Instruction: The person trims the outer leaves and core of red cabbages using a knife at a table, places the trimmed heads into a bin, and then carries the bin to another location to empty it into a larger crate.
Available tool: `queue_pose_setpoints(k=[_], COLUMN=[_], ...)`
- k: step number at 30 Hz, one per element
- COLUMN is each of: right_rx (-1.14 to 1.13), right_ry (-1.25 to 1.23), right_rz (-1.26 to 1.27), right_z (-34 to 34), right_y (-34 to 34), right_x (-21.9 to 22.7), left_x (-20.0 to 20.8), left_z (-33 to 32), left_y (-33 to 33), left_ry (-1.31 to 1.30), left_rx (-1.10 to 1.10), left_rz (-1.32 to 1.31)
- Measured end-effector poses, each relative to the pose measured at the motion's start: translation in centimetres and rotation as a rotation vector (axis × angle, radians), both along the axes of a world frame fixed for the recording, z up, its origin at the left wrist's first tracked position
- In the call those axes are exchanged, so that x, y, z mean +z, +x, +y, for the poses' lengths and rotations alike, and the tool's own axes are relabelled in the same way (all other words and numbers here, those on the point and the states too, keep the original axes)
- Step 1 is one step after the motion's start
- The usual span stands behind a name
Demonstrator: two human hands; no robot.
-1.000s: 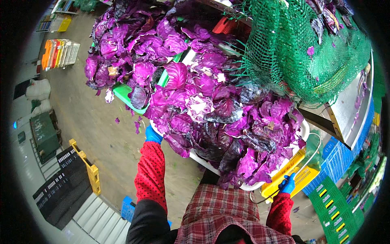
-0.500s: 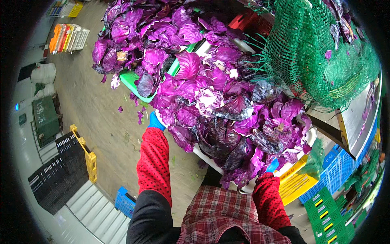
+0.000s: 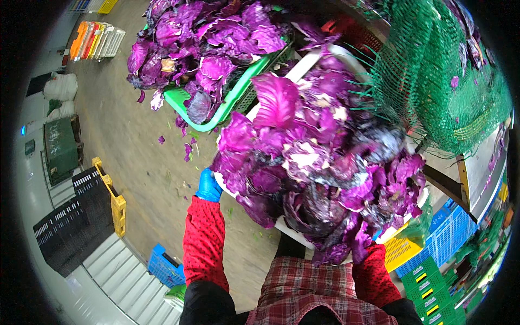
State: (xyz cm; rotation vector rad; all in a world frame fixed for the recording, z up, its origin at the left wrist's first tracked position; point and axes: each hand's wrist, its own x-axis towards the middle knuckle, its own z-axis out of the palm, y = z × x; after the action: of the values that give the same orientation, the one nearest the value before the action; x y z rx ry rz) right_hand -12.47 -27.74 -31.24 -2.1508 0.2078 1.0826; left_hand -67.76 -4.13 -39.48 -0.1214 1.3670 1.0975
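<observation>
A white plastic crate [image 3: 295,234] is heaped with loose purple red-cabbage leaves [image 3: 319,208], which spill over its near side. In a blue glove, my left hand [image 3: 209,187] grips the crate's left end, its fingers partly out of sight under the rim. Only a sliver of blue glove shows of my right hand [image 3: 377,235], at the near right edge of the crate; leaves hang over it, and its sleeve reaches up to the rim. Just beyond the crate stands a green crate [image 3: 230,103], also piled high with purple leaves.
A green mesh net [image 3: 433,81] hangs at the right over a metal table edge [image 3: 479,173]. Yellow [image 3: 401,253] and blue crates [image 3: 447,230] lie below it, with green crates [image 3: 428,287] nearer. Leaf scraps dot the floor; black crates [image 3: 76,211] stand left.
The white crate has come nearer to me and slightly right, uncovering more of the green crate's rim and opening a gap between their heaps. Both hands moved with it.
</observation>
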Motion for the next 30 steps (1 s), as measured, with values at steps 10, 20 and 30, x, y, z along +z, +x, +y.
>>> queue_pose_setpoints(k=[10,20,30], right_rx=[0.072,-0.006,0.045], right_ry=[0.167,0.295,0.111], right_rz=[0.034,0.078,0.198], right_z=[6.1,5.5,-3.4], right_y=[-5.0,-5.7,6.9], right_x=[-3.2,-3.9,5.3], left_x=[13.2,14.3,18.8], left_z=[3.5,3.8,-4.8], left_y=[7.8,11.1,7.8], left_ry=[0.078,-0.136,0.070], left_rx=[-1.292,-1.416,-1.262], left_rz=[1.042,1.129,1.128])
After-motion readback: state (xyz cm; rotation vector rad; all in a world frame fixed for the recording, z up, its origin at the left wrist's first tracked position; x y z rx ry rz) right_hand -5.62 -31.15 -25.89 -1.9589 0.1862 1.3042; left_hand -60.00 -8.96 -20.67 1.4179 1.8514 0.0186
